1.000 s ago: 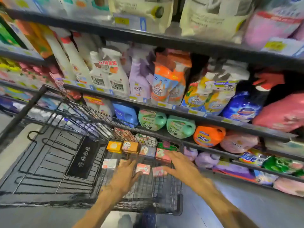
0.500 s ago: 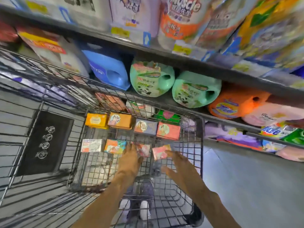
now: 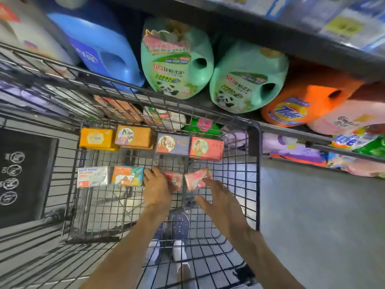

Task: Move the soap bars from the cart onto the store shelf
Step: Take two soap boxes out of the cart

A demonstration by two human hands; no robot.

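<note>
Several boxed soap bars lie in two rows on the wire seat of the black cart (image 3: 253,163). The far row has a yellow box (image 3: 96,138), an orange box (image 3: 133,136), a purple box (image 3: 173,144) and a red box (image 3: 206,148). The near row holds a white box (image 3: 92,176), a teal-orange box (image 3: 127,175), a red bar (image 3: 175,179) and a pink bar (image 3: 196,178). My left hand (image 3: 157,189) rests on the red bar, fingers curled over its left side. Fingers spread, my right hand (image 3: 220,202) touches the pink bar's near edge.
The store shelf (image 3: 291,40) runs across the top, with a blue jug (image 3: 100,46), two green jugs (image 3: 177,59) and an orange Tide jug (image 3: 308,101) below it. Lower shelves hold more packs. Grey floor (image 3: 312,215) lies to the right.
The view has tilted down and closed in on the cart seat. Both hands have stayed at the two near-right bars, the left settling onto the red bar.
</note>
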